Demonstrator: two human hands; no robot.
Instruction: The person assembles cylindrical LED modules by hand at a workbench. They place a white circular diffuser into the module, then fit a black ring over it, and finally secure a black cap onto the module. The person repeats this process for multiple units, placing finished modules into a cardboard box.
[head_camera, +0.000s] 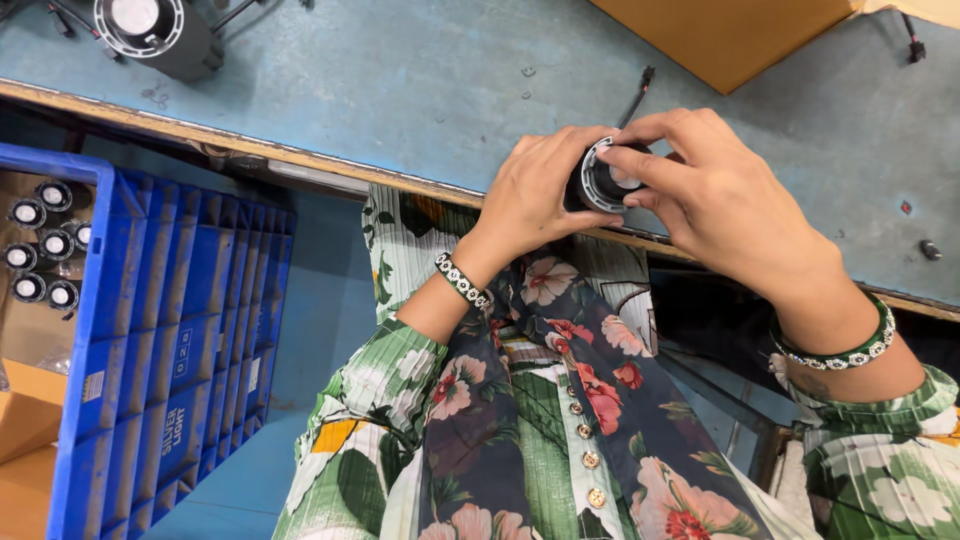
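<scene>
The left hand (535, 195) grips the small round black lamp (600, 183) from its side at the bench (400, 90) edge, while the right hand (725, 205) pinches its white-ringed face from the other side

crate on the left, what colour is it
Blue plastic crate, seen in the head view, left of the person's lap.

Two hands (545, 195), one black fitting (600, 185), one blue crate (165, 340)

Worktop (420, 90) is a scuffed teal-blue with a tan wood edge, and the crate (170, 340) is bright blue. The little lamp housing (600, 180) is black with a white rim, sleeves (390, 370) are green-striped with pink and cream flowers, and the bangles (845, 352) are green and white.
</scene>
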